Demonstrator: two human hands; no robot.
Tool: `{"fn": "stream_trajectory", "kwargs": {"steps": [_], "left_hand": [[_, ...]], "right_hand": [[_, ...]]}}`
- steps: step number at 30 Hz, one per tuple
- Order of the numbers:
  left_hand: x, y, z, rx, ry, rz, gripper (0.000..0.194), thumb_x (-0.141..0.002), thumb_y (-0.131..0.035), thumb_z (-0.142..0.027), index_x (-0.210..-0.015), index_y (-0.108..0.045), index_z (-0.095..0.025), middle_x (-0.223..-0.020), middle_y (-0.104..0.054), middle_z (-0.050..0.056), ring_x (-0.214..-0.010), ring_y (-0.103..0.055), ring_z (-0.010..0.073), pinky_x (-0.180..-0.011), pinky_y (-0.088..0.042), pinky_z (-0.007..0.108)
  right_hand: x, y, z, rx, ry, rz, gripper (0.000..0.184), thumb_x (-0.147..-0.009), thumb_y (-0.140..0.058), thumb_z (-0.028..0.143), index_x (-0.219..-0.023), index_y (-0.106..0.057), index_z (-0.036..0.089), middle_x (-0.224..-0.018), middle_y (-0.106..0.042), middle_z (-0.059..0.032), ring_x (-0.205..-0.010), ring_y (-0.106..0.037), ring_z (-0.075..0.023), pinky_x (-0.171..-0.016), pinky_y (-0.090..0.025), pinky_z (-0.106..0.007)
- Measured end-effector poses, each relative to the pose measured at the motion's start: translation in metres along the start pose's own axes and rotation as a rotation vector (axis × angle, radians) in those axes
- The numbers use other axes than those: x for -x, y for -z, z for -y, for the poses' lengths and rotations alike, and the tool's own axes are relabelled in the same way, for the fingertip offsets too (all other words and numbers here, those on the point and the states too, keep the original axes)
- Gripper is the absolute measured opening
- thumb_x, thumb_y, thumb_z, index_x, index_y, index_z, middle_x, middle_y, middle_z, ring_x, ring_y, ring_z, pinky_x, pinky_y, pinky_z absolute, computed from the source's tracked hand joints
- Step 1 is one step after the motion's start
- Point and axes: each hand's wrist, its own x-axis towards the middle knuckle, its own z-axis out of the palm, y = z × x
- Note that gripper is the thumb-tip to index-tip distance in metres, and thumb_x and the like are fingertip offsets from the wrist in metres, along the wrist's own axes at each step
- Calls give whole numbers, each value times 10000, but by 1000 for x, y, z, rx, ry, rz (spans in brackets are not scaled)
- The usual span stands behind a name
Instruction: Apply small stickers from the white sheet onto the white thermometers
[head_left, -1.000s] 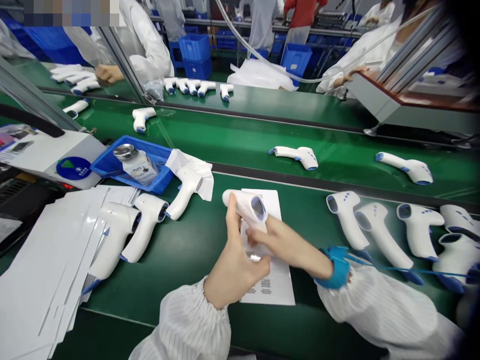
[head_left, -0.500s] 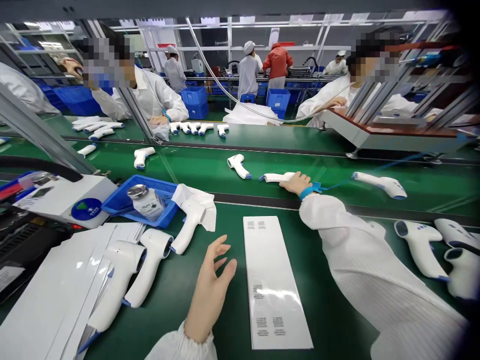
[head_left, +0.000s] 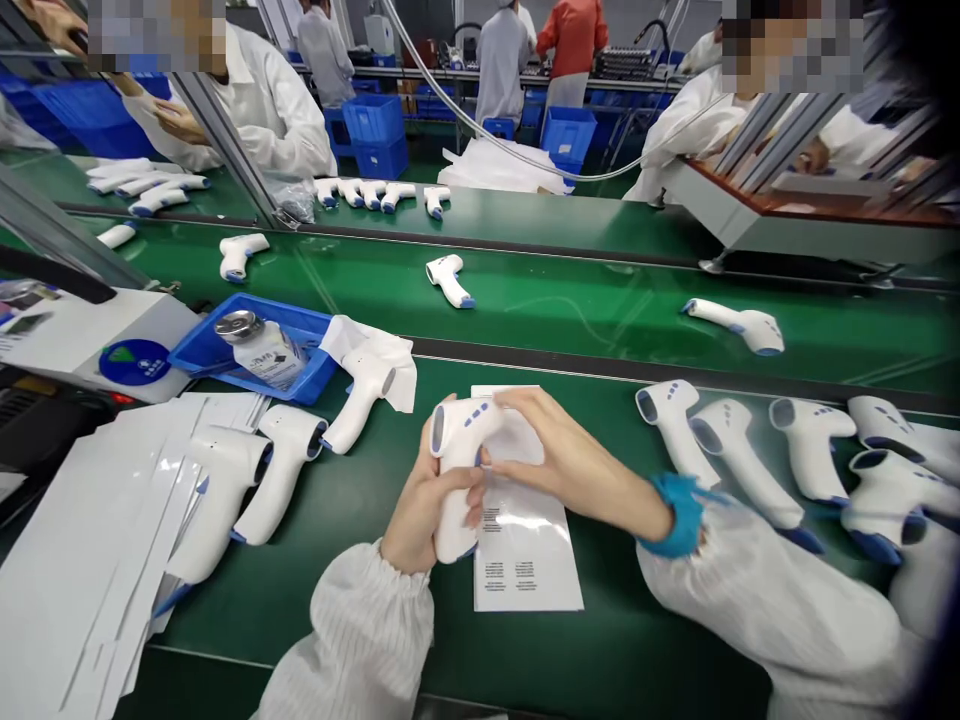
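A white forehead thermometer (head_left: 459,432) with blue buttons is held upright between my hands, over the green bench. My left hand (head_left: 421,508) wraps its handle, thumb across the front. From the right, my right hand (head_left: 574,455), with a blue band at the wrist, pinches the back of its head. Beneath them lies a white sheet of printed labels (head_left: 529,590), partly hidden by the thermometer and my hands. Nearest on the left, another thermometer (head_left: 360,400) rests on a white cloth (head_left: 401,378). More thermometers (head_left: 742,460) lie to my right.
A blue tray (head_left: 315,365) with a metal-capped bottle (head_left: 262,345) stands at the left, beside paper sheets (head_left: 97,530) carrying two thermometers. Beyond the bench edge runs a green conveyor (head_left: 555,290) with spaced thermometers. Co-workers sit across it behind metal posts (head_left: 225,150).
My right hand has come back from the conveyor with a thermometer. My left hand, open before, now grips its handle. The view has tilted down.
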Motion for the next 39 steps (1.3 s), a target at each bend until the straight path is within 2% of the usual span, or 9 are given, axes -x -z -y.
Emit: {"fn": "stream_trajectory", "kwargs": {"steps": [2, 5, 8, 18, 23, 26, 29, 32, 39], "left_hand": [[7, 1, 6, -98, -37, -167, 898, -789, -655, -143, -1467, -148, -442, -849, -551, -37, -582, -523, 97, -440, -453, 192], [10, 2, 15, -180, -67, -294, 802, -816, -670, -226, -1458, -228, -416, -944, -577, -12, -886, -639, 171, -695, -580, 292], [6, 2, 23, -192, -58, -275, 737, -846, -658, -272, -1452, -259, -405, -1162, -597, 19, -1109, -615, 214, -916, -528, 350], [4, 7, 32, -328, -123, -217, 692, -877, -629, -309, -1453, -262, -421, -1514, -371, 29, -1235, -548, 253, -1023, -450, 386], [2, 5, 31, -390, -158, -223, 664, -887, -607, -268, -1448, -275, -388, -1502, -375, 21, -1319, -465, 244, -1080, -391, 380], [7, -3, 31, -411, -177, -218, 647, -885, -605, -247, -1439, -294, -369, -1480, -396, 23, -1249, -517, 223, -1034, -427, 342], [16, -18, 37, -380, -160, -196, 638, -891, -598, -279, -1438, -284, -371, -1407, -460, 42, -912, -632, 153, -754, -534, 265], [22, -30, 50, -289, -56, -146, 671, -897, -587, -331, -1455, -217, -373, -1229, -565, 62, -517, -497, 59, -455, -445, 223], [19, -31, 66, -284, -11, -152, 668, -891, -572, -239, -1441, -218, -377, -1372, -489, 81, -503, -509, 41, -424, -441, 218]], "right_hand": [[22, -16, -1, -7, -113, -24, 328, -874, -611, 299, -1197, -579, 261, -1273, -573, -84, -1186, -555, -268, -993, -495, -470], [44, -40, -8, -17, -158, 6, 149, -905, -566, 236, -1001, -679, 251, -1215, -635, -73, -1107, -610, -262, -911, -550, -450], [52, -54, -11, -38, -139, -47, 194, -912, -538, 176, -966, -706, 258, -1174, -671, -69, -1088, -614, -261, -898, -554, -467], [37, -67, -9, -120, -232, -98, 139, -820, -620, 94, -769, -655, 219, -987, -684, -50, -981, -598, -239, -863, -512, -422], [44, -43, 16, -481, -229, 179, 169, -731, -619, 42, -694, -583, 203, -863, -640, -16, -816, -609, -177, -765, -516, -335], [49, -20, 30, -762, -311, 375, 111, -770, -632, 135, -697, -576, 199, -812, -626, 0, -649, -579, -122, -633, -504, -274], [46, -4, 33, -680, -320, 186, 96, -798, -624, 172, -708, -604, 199, -851, -623, -17, -693, -581, -128, -611, -476, -259], [39, 1, 27, -479, -254, -80, 75, -806, -639, 187, -735, -638, 211, -954, -612, -36, -854, -594, -160, -727, -482, -285], [29, -9, 17, -424, -246, -195, 104, -806, -641, 158, -724, -638, 222, -986, -633, -22, -924, -611, -161, -806, -476, -292]]}}
